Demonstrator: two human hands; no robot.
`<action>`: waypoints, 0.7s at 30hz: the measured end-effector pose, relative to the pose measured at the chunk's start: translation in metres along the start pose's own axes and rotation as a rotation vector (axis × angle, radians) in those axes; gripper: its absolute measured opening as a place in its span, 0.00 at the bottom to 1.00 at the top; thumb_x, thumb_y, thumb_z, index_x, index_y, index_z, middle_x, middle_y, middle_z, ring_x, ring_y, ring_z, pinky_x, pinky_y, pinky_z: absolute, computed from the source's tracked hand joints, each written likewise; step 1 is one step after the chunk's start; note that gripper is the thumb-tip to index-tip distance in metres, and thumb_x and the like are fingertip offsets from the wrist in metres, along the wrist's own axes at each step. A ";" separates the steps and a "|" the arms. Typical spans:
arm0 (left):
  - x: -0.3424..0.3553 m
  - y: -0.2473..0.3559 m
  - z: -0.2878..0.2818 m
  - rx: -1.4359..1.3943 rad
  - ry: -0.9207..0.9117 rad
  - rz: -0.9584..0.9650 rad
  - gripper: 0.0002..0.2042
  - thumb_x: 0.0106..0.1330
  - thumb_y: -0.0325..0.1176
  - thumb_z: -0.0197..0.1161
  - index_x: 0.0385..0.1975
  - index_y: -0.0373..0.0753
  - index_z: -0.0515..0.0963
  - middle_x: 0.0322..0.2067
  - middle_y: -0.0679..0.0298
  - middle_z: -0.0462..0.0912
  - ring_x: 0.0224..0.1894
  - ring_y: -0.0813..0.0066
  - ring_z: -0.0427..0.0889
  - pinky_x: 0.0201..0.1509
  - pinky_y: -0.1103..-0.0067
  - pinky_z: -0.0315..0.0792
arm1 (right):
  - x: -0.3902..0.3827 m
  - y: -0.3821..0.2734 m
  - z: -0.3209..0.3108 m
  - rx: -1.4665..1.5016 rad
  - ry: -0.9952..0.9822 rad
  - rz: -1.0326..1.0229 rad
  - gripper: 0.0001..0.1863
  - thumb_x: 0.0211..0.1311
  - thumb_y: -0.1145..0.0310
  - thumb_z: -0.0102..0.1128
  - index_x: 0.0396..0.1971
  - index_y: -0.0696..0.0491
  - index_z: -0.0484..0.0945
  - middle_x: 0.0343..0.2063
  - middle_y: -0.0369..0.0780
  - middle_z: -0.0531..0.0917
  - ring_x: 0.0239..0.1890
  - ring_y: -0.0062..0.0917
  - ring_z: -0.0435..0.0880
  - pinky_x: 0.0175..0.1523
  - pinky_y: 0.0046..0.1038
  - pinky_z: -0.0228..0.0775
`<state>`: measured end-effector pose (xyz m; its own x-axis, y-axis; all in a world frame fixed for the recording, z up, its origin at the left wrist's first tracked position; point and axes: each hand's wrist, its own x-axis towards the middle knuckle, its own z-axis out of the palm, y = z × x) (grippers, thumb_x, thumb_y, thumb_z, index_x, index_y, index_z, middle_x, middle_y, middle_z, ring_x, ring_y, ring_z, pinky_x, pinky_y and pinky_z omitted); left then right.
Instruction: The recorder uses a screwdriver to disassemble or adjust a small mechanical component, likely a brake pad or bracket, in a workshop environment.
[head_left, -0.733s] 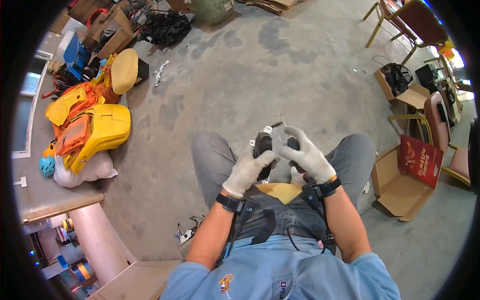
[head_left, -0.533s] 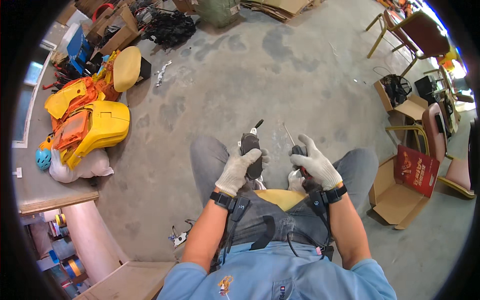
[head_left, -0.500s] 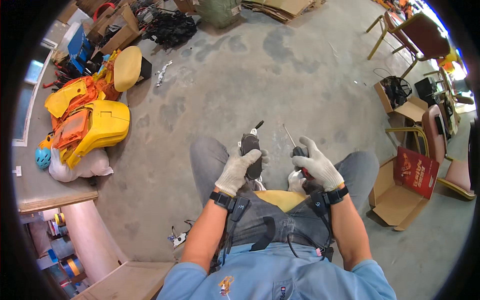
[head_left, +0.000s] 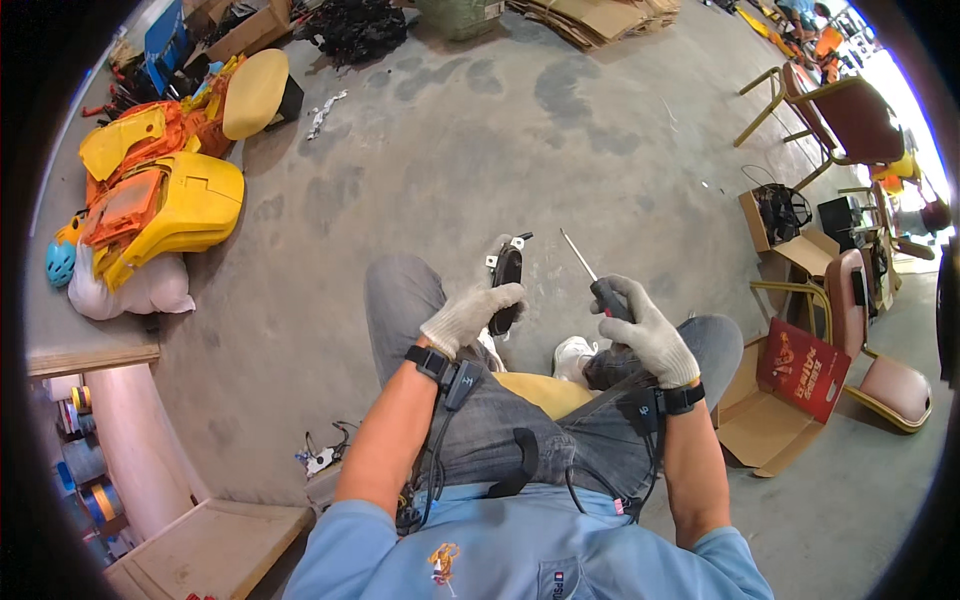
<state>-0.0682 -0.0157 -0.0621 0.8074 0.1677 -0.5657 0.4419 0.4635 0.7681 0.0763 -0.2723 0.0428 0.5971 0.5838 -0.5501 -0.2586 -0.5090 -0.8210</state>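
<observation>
My left hand (head_left: 474,314), in a white knit glove, grips a black oblong part (head_left: 508,281) with small silver metal tabs at its far end. I cannot make out exactly what kind of part it is. In my gloved right hand (head_left: 645,335) is a screwdriver (head_left: 580,257) with a dark handle and a thin metal shaft. Its shaft slants up and to the left, with the tip apart from the black part. Both hands are over the gap between my knees.
Yellow and orange plastic shells (head_left: 195,207) pile up at the left. An open cardboard box (head_left: 745,440) with a red panel lies at the right, near chairs (head_left: 850,110). A small white-and-black part with wires (head_left: 322,458) is at the lower left. Flattened cardboard (head_left: 600,22) lies at the far side.
The black part has turned in my left hand, so its metal tabs now show. My right hand has shifted slightly, and more of the screwdriver stands out. The whole view has tilted a little.
</observation>
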 end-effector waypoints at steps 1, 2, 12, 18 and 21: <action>0.003 -0.001 -0.002 0.095 0.002 0.017 0.18 0.69 0.48 0.67 0.36 0.35 0.86 0.30 0.65 0.86 0.31 0.76 0.82 0.36 0.77 0.76 | 0.000 -0.002 -0.002 -0.081 0.006 -0.083 0.32 0.62 0.68 0.67 0.68 0.58 0.74 0.48 0.40 0.85 0.44 0.22 0.84 0.51 0.25 0.78; 0.004 -0.001 -0.003 0.139 0.003 0.025 0.18 0.69 0.48 0.68 0.36 0.35 0.86 0.30 0.65 0.85 0.30 0.76 0.82 0.35 0.76 0.75 | -0.002 -0.004 -0.005 -0.180 0.007 -0.174 0.33 0.62 0.69 0.67 0.68 0.57 0.74 0.48 0.40 0.85 0.43 0.21 0.84 0.50 0.25 0.78; -0.012 0.020 0.008 0.441 0.041 0.029 0.49 0.65 0.41 0.62 0.86 0.53 0.45 0.30 0.67 0.76 0.28 0.74 0.74 0.34 0.74 0.71 | 0.002 -0.005 -0.005 0.021 0.167 -0.096 0.25 0.61 0.70 0.69 0.58 0.62 0.83 0.34 0.37 0.86 0.34 0.18 0.83 0.41 0.23 0.77; -0.004 0.013 0.010 0.550 0.103 0.116 0.47 0.67 0.38 0.65 0.86 0.52 0.48 0.40 0.66 0.79 0.37 0.75 0.76 0.41 0.77 0.74 | 0.005 -0.003 -0.005 0.057 0.128 -0.061 0.23 0.63 0.69 0.69 0.58 0.62 0.83 0.33 0.36 0.85 0.32 0.17 0.82 0.40 0.21 0.76; -0.011 0.018 0.012 0.559 0.026 0.159 0.47 0.70 0.45 0.65 0.86 0.51 0.46 0.69 0.41 0.74 0.73 0.52 0.72 0.76 0.67 0.64 | 0.007 0.000 -0.006 0.104 0.131 -0.063 0.22 0.65 0.69 0.69 0.57 0.62 0.83 0.32 0.36 0.85 0.31 0.16 0.81 0.39 0.21 0.76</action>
<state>-0.0642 -0.0196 -0.0384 0.8739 0.2226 -0.4322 0.4610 -0.0974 0.8820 0.0849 -0.2715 0.0395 0.7065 0.5216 -0.4783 -0.2911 -0.4018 -0.8682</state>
